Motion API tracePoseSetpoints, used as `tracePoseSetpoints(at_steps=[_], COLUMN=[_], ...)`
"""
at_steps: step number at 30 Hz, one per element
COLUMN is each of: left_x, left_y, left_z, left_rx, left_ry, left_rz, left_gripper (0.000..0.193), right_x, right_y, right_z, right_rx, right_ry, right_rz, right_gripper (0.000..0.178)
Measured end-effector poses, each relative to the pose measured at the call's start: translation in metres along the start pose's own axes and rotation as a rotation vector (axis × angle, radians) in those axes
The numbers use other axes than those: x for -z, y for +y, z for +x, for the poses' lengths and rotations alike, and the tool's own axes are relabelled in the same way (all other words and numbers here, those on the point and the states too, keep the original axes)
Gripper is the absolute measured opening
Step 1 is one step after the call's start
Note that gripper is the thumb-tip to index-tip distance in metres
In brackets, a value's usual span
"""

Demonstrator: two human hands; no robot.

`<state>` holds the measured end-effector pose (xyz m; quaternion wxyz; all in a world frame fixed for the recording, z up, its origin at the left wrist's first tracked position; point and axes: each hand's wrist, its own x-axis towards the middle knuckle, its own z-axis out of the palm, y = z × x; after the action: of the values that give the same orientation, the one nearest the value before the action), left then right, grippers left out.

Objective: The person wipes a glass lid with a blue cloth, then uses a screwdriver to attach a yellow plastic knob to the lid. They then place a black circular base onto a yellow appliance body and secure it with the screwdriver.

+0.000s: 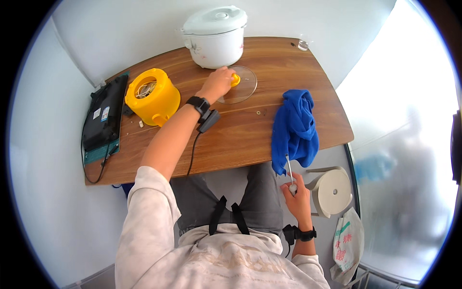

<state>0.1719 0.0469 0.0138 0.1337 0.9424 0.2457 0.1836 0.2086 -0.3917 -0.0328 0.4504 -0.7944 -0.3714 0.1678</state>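
Observation:
My left hand (215,85) reaches across the table, its fingers closed round the yellow knob (235,80) of a round glass lid (248,89). The lid lies on the wood, just in front of a white rice cooker (217,45). Low on the right, beyond the table's front edge, my right hand (297,195) grips a screwdriver (289,168) by its pale handle, the thin shaft pointing up. Its tip is beside a crumpled blue cloth (297,125) that hangs over the edge. A yellow appliance housing (156,98), turned up with wires inside, stands left of my left forearm.
At the table's (231,139) left end, a black flat device (103,118) with a cable rests on a green mat (98,153). Small loose parts (258,112) lie mid-table. A clear cup (303,45) stands far right. A beige stool (333,191) and a printed bag (347,245) are on the floor.

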Motion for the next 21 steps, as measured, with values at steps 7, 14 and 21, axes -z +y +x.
tracePoseSetpoints(at_steps=[7,14,21], left_x=[-0.017,-0.029,0.012], left_y=[-0.013,-0.022,0.015], left_z=[0.008,0.004,-0.051], left_rx=[-0.029,-0.041,-0.131], left_ry=[0.039,0.103,0.214], left_rz=[0.113,0.094,-0.138], left_gripper=[0.022,0.021,0.022], right_x=[0.000,-0.004,-0.013], right_y=[0.009,0.005,-0.013], right_z=[-0.001,0.004,0.007], right_rx=[-0.099,-0.092,-0.033], right_ry=[-0.063,-0.091,-0.093], right_rz=[0.011,-0.007,-0.034], right_gripper=[0.040,0.042,0.038])
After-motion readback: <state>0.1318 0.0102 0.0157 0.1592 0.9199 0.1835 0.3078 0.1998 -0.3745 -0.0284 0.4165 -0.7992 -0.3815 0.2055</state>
